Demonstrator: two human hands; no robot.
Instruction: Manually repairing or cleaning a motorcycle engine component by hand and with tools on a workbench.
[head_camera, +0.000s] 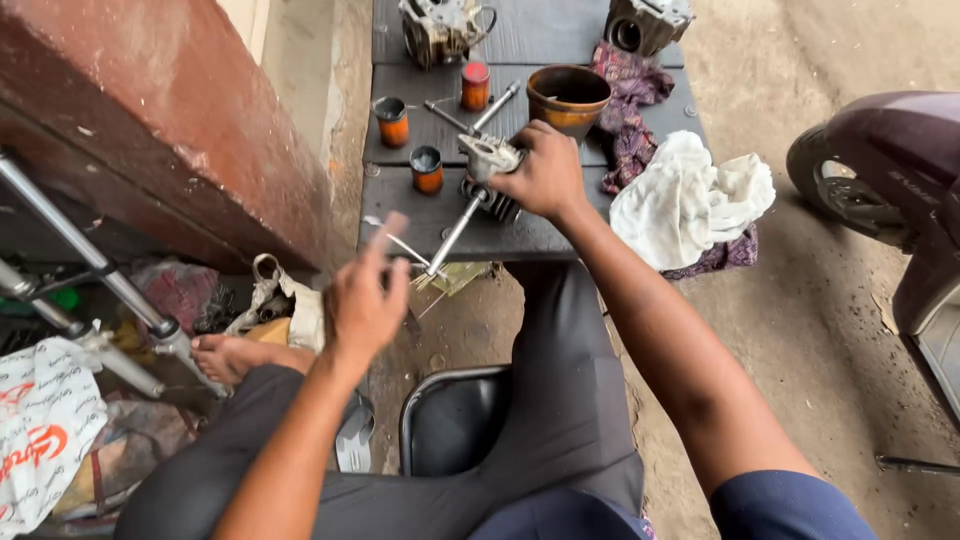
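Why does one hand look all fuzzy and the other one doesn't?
In the head view, the left hand is smeared by motion blur, its fingertips ghosted; the right hand, on the finned metal engine part, is sharp. Light is soft and even, shadows faint, and the view bends a little at the edges.

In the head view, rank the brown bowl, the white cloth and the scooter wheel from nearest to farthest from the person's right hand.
1. Brown bowl: just above the right hand, at the bench's far side.
2. White cloth: to the hand's right, draped over the bench edge.
3. Scooter wheel: farthest right, on the ground past the cloth.
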